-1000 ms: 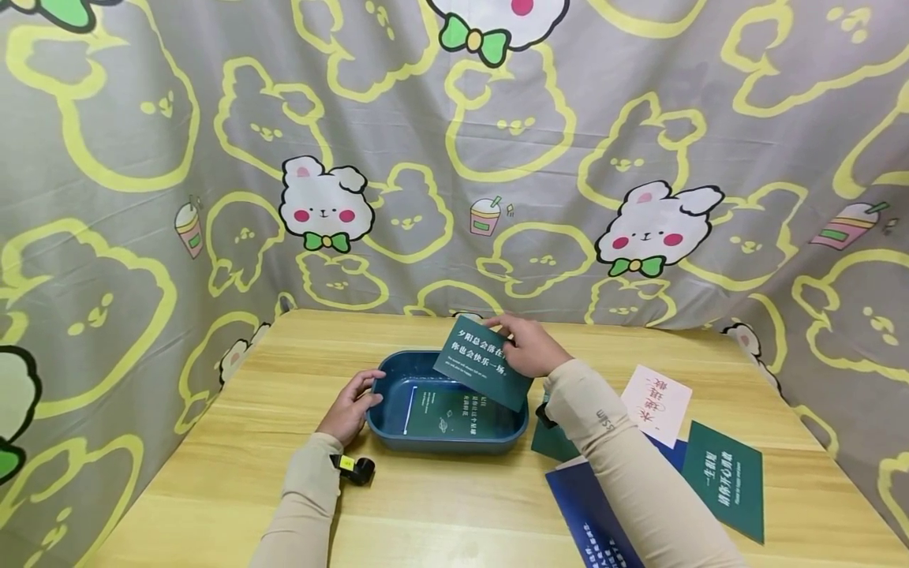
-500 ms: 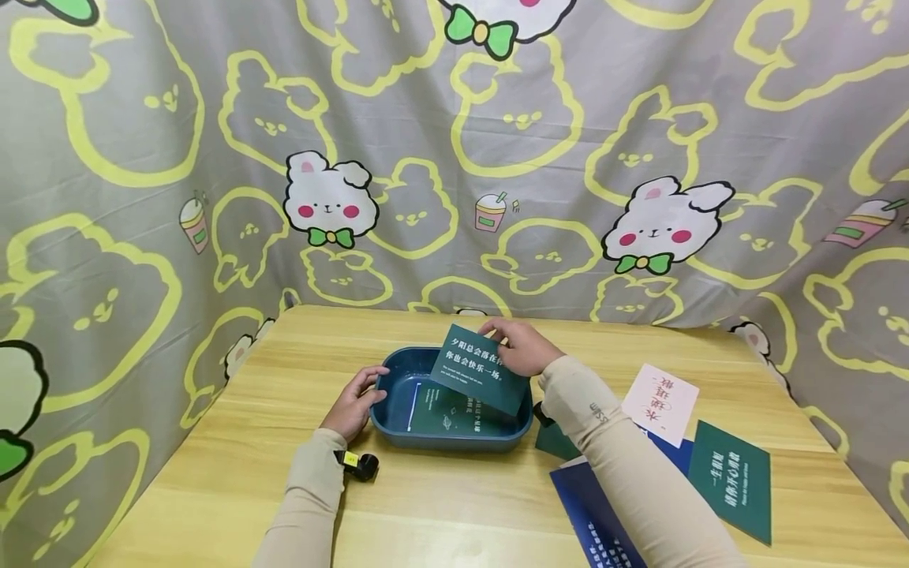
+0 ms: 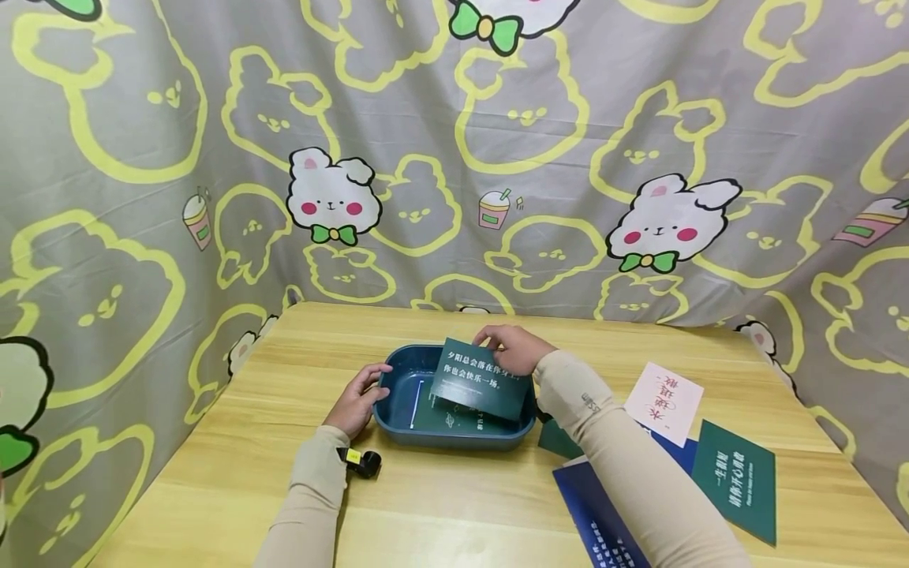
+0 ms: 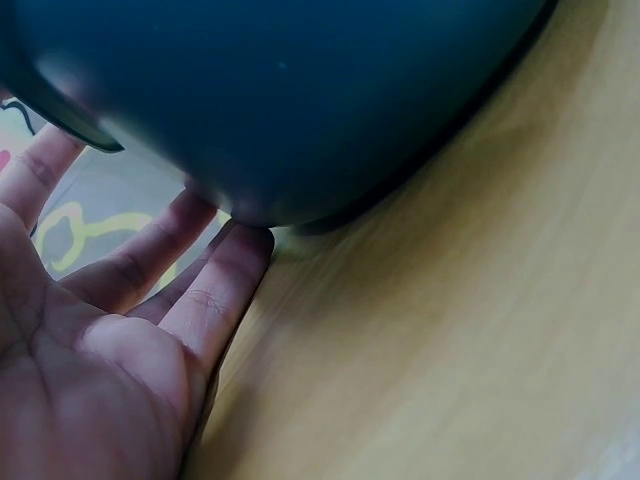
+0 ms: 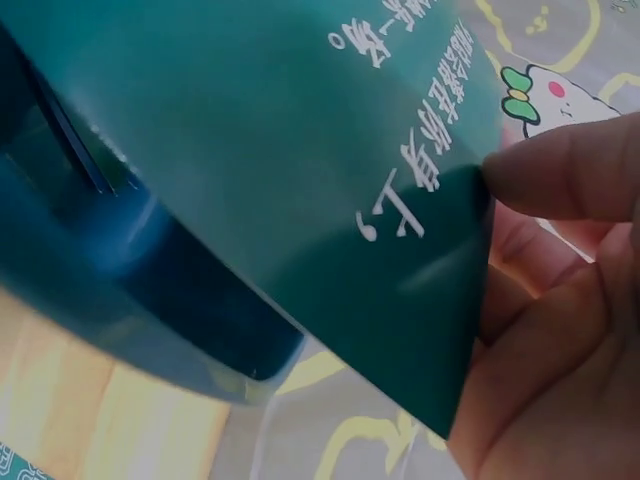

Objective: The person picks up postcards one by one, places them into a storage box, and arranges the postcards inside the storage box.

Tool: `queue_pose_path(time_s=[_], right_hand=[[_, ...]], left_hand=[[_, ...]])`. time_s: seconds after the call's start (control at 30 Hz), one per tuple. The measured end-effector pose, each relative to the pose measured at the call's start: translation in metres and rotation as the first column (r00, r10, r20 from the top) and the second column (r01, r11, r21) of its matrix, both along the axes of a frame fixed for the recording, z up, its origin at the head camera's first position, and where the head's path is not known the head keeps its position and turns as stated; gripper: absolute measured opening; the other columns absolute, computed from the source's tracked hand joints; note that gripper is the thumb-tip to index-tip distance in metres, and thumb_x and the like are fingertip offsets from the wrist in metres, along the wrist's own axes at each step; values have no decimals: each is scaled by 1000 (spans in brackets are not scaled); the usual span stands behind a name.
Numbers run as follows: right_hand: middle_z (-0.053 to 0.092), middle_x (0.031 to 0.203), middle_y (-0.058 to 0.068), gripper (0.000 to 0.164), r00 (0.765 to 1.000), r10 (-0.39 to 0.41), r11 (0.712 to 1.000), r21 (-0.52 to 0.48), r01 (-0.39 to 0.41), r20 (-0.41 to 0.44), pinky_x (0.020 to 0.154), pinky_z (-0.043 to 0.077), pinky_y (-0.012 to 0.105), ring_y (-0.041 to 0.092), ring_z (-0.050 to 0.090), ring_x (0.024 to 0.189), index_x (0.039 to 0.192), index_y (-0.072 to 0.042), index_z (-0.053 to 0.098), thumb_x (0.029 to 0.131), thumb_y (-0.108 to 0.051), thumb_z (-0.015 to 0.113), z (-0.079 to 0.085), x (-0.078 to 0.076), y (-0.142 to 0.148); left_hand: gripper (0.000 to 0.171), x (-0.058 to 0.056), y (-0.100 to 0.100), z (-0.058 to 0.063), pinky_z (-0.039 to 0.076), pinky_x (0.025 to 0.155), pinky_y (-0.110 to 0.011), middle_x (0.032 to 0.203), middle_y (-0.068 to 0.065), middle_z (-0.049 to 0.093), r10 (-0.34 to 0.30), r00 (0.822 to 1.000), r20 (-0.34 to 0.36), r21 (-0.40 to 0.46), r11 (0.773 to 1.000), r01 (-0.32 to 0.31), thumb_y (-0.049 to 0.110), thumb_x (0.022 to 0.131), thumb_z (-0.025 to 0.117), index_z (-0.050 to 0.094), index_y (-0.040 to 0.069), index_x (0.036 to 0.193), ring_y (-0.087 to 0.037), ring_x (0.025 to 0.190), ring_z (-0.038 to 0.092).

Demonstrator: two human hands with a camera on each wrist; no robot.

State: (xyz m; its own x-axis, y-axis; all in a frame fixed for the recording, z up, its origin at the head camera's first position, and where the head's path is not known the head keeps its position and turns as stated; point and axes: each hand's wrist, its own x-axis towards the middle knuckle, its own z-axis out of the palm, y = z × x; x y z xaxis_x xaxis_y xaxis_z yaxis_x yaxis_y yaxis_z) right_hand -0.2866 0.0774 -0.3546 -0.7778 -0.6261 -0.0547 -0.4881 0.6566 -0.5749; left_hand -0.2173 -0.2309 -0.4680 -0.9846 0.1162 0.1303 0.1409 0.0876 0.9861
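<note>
In the head view my right hand (image 3: 521, 349) pinches the upper right part of a dark green card (image 3: 479, 383) with white writing. The card is tilted over the right half of a dark blue plastic basin (image 3: 454, 442). In the right wrist view, the thumb lies on the printed face of the card (image 5: 300, 200), with fingers behind it. My left hand (image 3: 357, 401) holds the left end of the basin, thumb at the rim. In the left wrist view, its fingers touch the outer wall of the basin (image 4: 280, 110). Another green card (image 3: 433, 418) lies inside the basin, partly covered.
Right of the basin lie a pink card (image 3: 665, 402), a green card (image 3: 735, 481) and a dark blue card (image 3: 592, 517), partly behind the right forearm. More cards show beneath. A patterned curtain (image 3: 426, 102) hangs behind the wooden table (image 3: 234, 442).
My right hand has lowered the green card further into the basin, so it covers more of the card below. The left hand stays at the rim. The head view has shifted slightly.
</note>
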Motion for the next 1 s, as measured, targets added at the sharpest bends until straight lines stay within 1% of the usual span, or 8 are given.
queue_pose_path(time_s=[0.07, 0.17, 0.33, 0.43, 0.53, 0.77, 0.87, 1.0], right_hand=[[63, 110, 12, 39, 1000, 9, 1000, 28, -9, 3, 83, 48, 39, 26, 59, 102, 123, -11, 61, 90, 8, 49, -1, -1, -3], [63, 111, 12, 40, 999, 31, 998, 50, -32, 25, 83, 48, 39, 26, 59, 104, 122, -12, 61, 91, 9, 48, -2, -2, -6], [64, 109, 11, 41, 997, 64, 994, 81, -67, 41, 77, 49, 35, 22, 60, 96, 120, -13, 62, 90, 11, 47, -2, 0, -13], [64, 107, 9, 41, 996, 79, 991, 106, -83, 40, 77, 48, 33, 21, 60, 95, 119, -12, 62, 89, 12, 47, -2, 2, -18], [64, 106, 7, 41, 995, 86, 987, 133, -91, 39, 79, 48, 33, 20, 59, 96, 118, -13, 63, 89, 12, 47, -4, 4, -23], [65, 102, 4, 41, 996, 70, 984, 163, -77, 52, 87, 48, 37, 18, 58, 94, 115, -14, 64, 88, 12, 51, -7, 8, -31], [65, 104, 3, 40, 996, 70, 981, 179, -78, 47, 91, 47, 38, 19, 58, 98, 115, -16, 65, 88, 12, 52, -9, 8, -33], [64, 107, 5, 38, 995, 88, 976, 195, -94, 42, 92, 47, 39, 20, 59, 103, 115, -16, 64, 89, 10, 52, -11, 6, -35]], left_hand=[[37, 0, 0, 0, 31, 49, -18, 127, -30, 44, 3, 1000, 1, 2, 1000, -3, -3, 95, 50, 44, -6, 132, -5, 54, 36], [37, 0, 0, 0, 32, 49, -18, 127, -30, 44, 5, 1000, 6, 3, 1000, -5, -3, 95, 50, 45, -5, 132, -6, 54, 37], [38, 0, 0, 0, 32, 49, -19, 128, -31, 43, 2, 1000, 2, 3, 1000, -2, -3, 95, 50, 44, -6, 132, -6, 55, 38], [37, -1, 0, -1, 31, 48, -18, 127, -30, 44, 4, 1000, 1, -2, 1000, -4, -3, 95, 51, 45, -5, 132, -6, 52, 35], [37, -2, -1, -2, 30, 47, -18, 126, -30, 45, 4, 1000, 4, -2, 1000, -4, -3, 95, 51, 45, -5, 132, -5, 47, 31], [38, 0, -1, -1, 30, 46, -18, 127, -31, 43, -10, 1000, -3, 2, 1000, 10, -1, 96, 51, 44, -6, 133, -4, 46, 30], [38, 0, -2, -1, 29, 46, -18, 128, -31, 43, -11, 1000, 2, -7, 1000, 11, -1, 96, 51, 44, -5, 133, -5, 47, 31], [38, -1, -3, -1, 29, 45, -18, 130, -31, 43, -12, 1000, 3, -15, 1000, 12, 0, 97, 50, 43, -4, 134, -5, 48, 33]])
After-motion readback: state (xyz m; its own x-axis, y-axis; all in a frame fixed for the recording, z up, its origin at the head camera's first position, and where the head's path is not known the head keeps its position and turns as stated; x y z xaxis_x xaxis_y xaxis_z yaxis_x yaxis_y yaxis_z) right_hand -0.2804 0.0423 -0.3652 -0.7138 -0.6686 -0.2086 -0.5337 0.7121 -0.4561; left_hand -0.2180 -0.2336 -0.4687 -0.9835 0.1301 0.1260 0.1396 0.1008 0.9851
